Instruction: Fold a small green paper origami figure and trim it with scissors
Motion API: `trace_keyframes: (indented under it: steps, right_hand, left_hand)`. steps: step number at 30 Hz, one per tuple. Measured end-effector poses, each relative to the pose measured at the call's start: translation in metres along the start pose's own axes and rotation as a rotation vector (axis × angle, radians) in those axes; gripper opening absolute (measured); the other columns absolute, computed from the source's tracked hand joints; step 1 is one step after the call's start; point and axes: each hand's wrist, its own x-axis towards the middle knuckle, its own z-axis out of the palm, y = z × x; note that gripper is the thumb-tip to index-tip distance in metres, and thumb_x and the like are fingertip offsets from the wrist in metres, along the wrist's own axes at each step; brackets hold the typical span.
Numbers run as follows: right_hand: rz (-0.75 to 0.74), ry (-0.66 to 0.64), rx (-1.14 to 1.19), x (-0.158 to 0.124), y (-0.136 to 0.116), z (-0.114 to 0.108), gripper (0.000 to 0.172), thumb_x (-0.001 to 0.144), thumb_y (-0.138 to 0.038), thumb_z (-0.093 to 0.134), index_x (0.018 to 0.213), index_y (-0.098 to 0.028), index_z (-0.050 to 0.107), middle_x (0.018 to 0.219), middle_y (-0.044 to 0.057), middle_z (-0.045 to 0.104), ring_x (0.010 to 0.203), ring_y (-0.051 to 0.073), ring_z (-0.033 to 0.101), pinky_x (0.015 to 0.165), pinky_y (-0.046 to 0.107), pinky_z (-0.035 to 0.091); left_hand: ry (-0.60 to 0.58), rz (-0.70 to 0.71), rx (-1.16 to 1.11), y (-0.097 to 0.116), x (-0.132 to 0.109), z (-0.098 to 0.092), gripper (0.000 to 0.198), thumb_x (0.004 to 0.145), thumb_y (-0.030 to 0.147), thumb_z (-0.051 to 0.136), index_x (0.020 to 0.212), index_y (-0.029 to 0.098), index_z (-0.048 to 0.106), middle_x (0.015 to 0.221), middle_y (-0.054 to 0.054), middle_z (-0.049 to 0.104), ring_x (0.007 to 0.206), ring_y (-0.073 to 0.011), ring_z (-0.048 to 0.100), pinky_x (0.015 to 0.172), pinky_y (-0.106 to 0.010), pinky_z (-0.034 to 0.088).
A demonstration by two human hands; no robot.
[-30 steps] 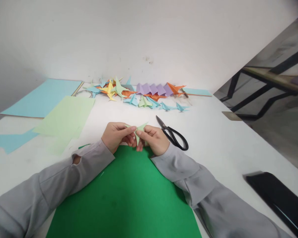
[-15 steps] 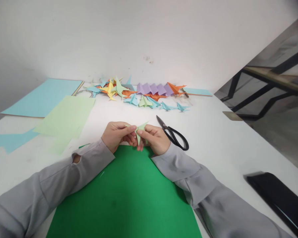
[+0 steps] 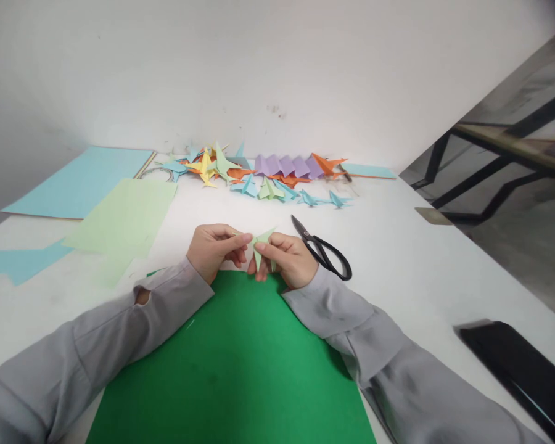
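Observation:
A small light green folded paper shape (image 3: 260,242) is held just above the far edge of a dark green sheet (image 3: 231,370). My left hand (image 3: 213,250) pinches its left tip between thumb and fingers. My right hand (image 3: 287,259) pinches its right part, with one pointed tip sticking up and another pointing down between my fingers. Both hands are closed on the paper and nearly touch each other. Grey sleeves cover both forearms.
Black scissors (image 3: 324,250) lie just right of my right hand. A row of folded paper shapes (image 3: 259,176) in several colours runs along the wall. Light green (image 3: 124,219) and light blue sheets (image 3: 81,182) lie at the left. A black object (image 3: 518,370) sits at the lower right.
My left hand has shifted slightly to the left, opening a small gap between the lower fingers of the two hands. The paper shape stays in both pinches.

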Motion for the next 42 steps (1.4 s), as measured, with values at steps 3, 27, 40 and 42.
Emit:
trace_keyframes:
  steps: [3, 27, 40, 42]
  right_hand:
    - [0.002, -0.002, 0.008, 0.0001, 0.0002, -0.0007, 0.029, 0.068, -0.040, 0.064, 0.061, -0.014, 0.053, 0.051, 0.001, 0.064, 0.037, 0.011, 0.057, 0.035, 0.020, 0.045]
    - [-0.022, 0.027, 0.046, 0.0002, 0.0020, -0.0020, 0.029, 0.067, -0.037, 0.066, 0.059, -0.014, 0.051, 0.048, 0.001, 0.064, 0.035, 0.012, 0.057, 0.034, 0.019, 0.045]
    - [-0.045, 0.079, -0.034, -0.0018, 0.0011, 0.0031, 0.032, 0.066, -0.044, 0.065, 0.069, -0.015, 0.053, 0.051, -0.002, 0.063, 0.038, 0.009, 0.058, 0.036, 0.017, 0.044]
    - [-0.046, 0.066, -0.032, -0.0013, 0.0013, 0.0027, 0.032, 0.067, -0.044, 0.065, 0.070, -0.015, 0.053, 0.051, -0.002, 0.063, 0.038, 0.009, 0.058, 0.036, 0.017, 0.044]
  left_hand:
    - [-0.019, -0.008, -0.017, 0.0004, -0.0004, 0.0000, 0.022, 0.058, 0.026, 0.072, 0.051, 0.010, 0.059, 0.041, 0.000, 0.056, 0.036, -0.0085, 0.051, 0.036, -0.020, 0.039]
    - [-0.041, -0.060, -0.055, 0.0014, 0.0026, -0.0039, 0.019, 0.054, 0.023, 0.075, 0.062, 0.009, 0.065, 0.044, 0.000, 0.058, 0.039, -0.0081, 0.052, 0.036, -0.018, 0.041]
    - [-0.057, -0.066, -0.097, -0.0015, 0.0045, -0.0066, 0.014, 0.059, 0.020, 0.072, 0.057, 0.009, 0.064, 0.046, -0.002, 0.061, 0.041, -0.0078, 0.055, 0.040, -0.016, 0.044]
    - [-0.066, -0.064, -0.096, -0.0015, 0.0045, -0.0063, 0.013, 0.059, 0.020, 0.071, 0.058, 0.009, 0.065, 0.047, -0.003, 0.062, 0.041, -0.0079, 0.055, 0.041, -0.017, 0.044]
